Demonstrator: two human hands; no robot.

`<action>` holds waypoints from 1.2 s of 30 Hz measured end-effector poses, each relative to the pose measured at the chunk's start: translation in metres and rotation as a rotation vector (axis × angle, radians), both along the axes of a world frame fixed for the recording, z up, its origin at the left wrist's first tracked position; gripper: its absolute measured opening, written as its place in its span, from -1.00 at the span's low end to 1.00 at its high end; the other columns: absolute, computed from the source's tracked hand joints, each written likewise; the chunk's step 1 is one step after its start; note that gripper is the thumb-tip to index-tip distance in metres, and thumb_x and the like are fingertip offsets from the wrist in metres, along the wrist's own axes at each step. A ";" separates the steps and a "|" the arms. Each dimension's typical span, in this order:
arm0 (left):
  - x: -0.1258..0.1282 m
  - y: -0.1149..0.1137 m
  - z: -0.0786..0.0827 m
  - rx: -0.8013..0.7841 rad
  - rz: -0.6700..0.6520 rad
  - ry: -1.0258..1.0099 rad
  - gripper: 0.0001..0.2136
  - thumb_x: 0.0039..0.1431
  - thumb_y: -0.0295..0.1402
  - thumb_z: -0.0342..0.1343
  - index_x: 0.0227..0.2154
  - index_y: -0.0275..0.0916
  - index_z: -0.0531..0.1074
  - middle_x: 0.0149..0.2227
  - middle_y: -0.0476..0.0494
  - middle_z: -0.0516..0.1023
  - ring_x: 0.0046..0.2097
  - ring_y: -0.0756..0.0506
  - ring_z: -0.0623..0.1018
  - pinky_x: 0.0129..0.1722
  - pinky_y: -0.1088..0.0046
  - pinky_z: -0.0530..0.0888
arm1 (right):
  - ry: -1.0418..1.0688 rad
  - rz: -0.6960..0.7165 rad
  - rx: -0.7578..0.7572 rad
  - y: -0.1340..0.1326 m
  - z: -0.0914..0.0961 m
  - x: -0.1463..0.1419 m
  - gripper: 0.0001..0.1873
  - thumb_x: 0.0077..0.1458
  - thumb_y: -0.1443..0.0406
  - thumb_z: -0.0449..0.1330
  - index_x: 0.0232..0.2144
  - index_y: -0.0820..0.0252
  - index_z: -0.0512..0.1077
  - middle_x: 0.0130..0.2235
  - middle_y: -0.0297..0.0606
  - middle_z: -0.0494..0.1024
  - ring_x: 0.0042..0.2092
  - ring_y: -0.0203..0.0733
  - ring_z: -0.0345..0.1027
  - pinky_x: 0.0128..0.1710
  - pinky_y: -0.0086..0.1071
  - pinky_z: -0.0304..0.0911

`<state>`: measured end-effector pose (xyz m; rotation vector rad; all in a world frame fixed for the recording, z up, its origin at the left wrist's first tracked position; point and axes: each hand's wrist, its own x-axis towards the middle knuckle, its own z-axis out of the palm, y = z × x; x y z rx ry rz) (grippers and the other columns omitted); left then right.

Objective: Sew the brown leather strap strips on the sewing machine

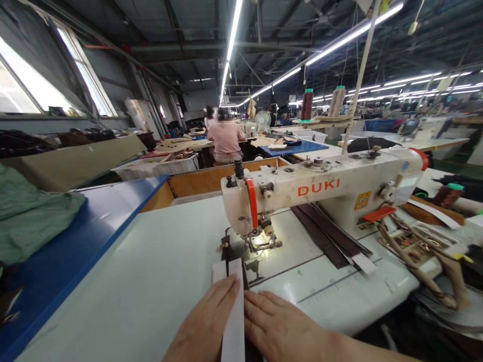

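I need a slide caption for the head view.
Left hand and right hand hold a white strip flat before the sewing machine.

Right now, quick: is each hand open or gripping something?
Left hand: open, flat, fingertips resting on the white strip.
Right hand: open, flat, fingertips at the strip's right edge, gripping nothing.

The sewing machine (324,193) is finished in cream, lettered in orange. The strip (236,327) is recorded as white, the stacked bands (324,236) dark brown, the cloth (33,216) green.
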<state>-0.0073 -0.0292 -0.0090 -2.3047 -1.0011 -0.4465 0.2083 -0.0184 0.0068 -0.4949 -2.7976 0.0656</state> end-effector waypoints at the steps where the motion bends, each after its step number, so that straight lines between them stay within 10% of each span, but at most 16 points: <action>1: 0.001 0.002 0.000 0.006 -0.009 0.003 -0.60 0.10 -0.64 -0.20 -0.03 -0.34 0.33 -0.09 -0.22 0.58 -0.07 -0.09 0.56 -0.04 0.42 0.52 | -0.015 0.009 0.004 0.001 0.002 -0.001 -0.56 0.30 0.22 -0.02 0.10 0.41 0.32 0.16 0.00 0.37 0.21 -0.01 0.17 0.19 -0.23 0.12; 25: 0.010 0.014 -0.018 0.002 -0.001 0.032 -0.55 0.07 -0.61 -0.21 0.05 -0.35 0.24 -0.04 -0.31 0.55 0.00 -0.13 0.54 -0.08 0.39 0.54 | 0.091 -0.116 0.202 -0.007 -0.027 -0.006 -0.65 0.23 0.25 0.07 -0.05 0.37 0.45 -0.03 -0.02 0.54 0.02 0.04 0.35 0.03 -0.18 0.27; 36: 0.013 0.013 0.005 0.030 -0.040 0.143 -0.56 0.00 -0.59 -0.16 -0.02 -0.41 0.33 -0.04 -0.33 0.55 -0.04 -0.15 0.57 -0.12 0.41 0.55 | 0.400 -0.214 0.389 -0.002 -0.054 -0.008 -0.67 0.30 0.32 -0.07 -0.14 0.32 0.47 -0.11 -0.22 0.59 -0.05 -0.11 0.39 -0.05 -0.34 0.32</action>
